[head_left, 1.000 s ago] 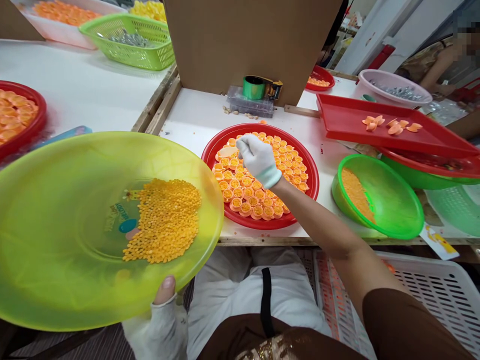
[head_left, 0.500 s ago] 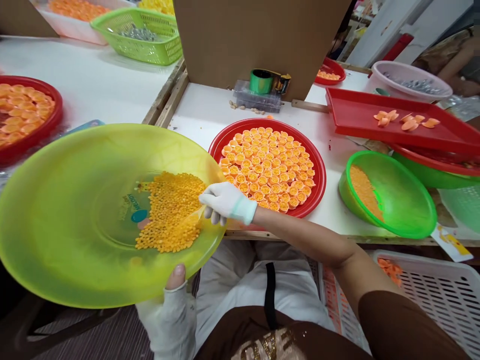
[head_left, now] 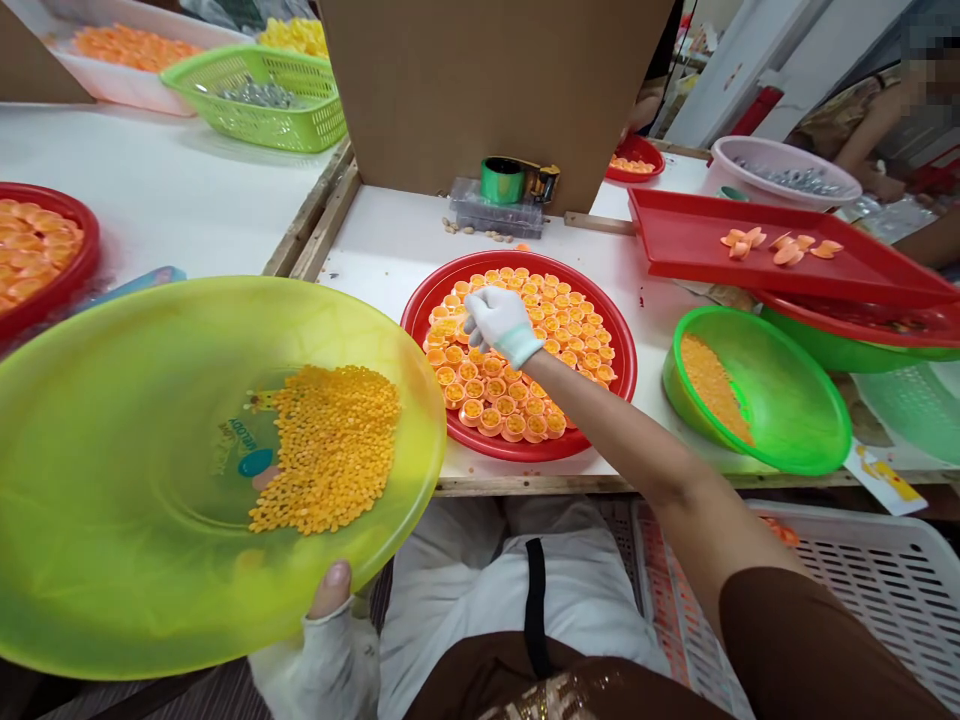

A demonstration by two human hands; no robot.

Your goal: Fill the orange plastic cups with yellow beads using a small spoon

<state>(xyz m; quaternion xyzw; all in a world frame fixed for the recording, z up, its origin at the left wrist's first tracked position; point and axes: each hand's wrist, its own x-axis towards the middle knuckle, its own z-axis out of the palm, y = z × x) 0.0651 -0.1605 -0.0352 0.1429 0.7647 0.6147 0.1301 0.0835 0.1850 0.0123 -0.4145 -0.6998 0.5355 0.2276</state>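
Note:
My left hand (head_left: 326,640), in a white glove with the thumb bare, grips the near rim of a big yellow-green plate (head_left: 135,420) held over my lap. A heap of small yellow beads (head_left: 330,445) lies on that plate. My right hand (head_left: 499,322), gloved in white, hovers over the left part of a red round tray (head_left: 622,350) on the table. The tray is packed with several small orange cups (head_left: 555,330), each with yellow beads inside. The fingers are bunched, pointing down at the cups; what they pinch is hidden.
A green bowl (head_left: 787,400) with yellow beads stands right of the tray, a red rectangular tray (head_left: 697,240) with orange pieces behind it. A cardboard wall (head_left: 480,90) and tape dispenser (head_left: 517,180) stand at the back. Another red tray (head_left: 75,270) sits left. A person (head_left: 892,140) works at far right.
My right hand went from the red tray to the beads on the plate, then back over the tray's left side. The plate stayed in my left hand.

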